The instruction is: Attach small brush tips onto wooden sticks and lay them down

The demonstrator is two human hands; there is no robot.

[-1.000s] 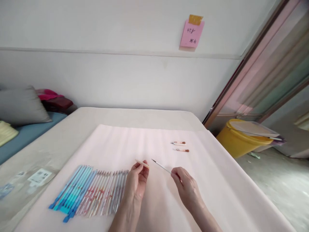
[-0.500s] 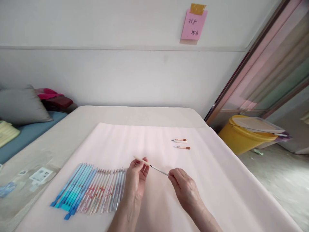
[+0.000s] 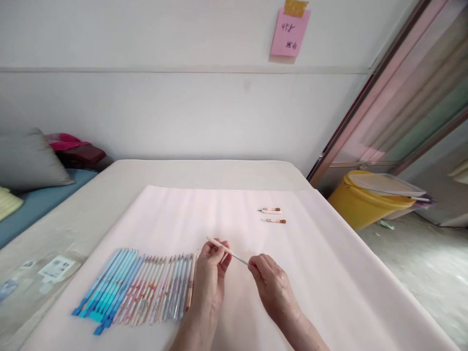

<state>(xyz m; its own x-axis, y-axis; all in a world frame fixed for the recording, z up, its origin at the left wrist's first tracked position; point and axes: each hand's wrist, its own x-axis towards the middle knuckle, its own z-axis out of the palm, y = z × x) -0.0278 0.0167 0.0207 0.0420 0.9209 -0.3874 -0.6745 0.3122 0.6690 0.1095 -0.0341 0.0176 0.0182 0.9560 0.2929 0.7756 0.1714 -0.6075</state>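
Here, pale pink surface (image 3: 329,273), row of blue and patterned pens (image 3: 135,285) at 9 o'clock of the hands, left hand (image 3: 212,275), fingers pinching a slim beige tube (image 3: 218,245) at centre, right hand (image 3: 272,287) at its 3 o'clock, fingers pinching a thin refill (image 3: 238,258) that meets the tube's end, two short pen pieces (image 3: 270,210) at 1 o'clock.

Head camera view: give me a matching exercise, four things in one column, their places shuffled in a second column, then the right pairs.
Things
1 thin pen
2 row of pens
3 pink note
4 yellow bucket

Places
A on the floor, right of the table
B stuck on the wall
C held between left hand and right hand
D lying on the cloth, left of the hands

Pairs: 1-C, 2-D, 3-B, 4-A
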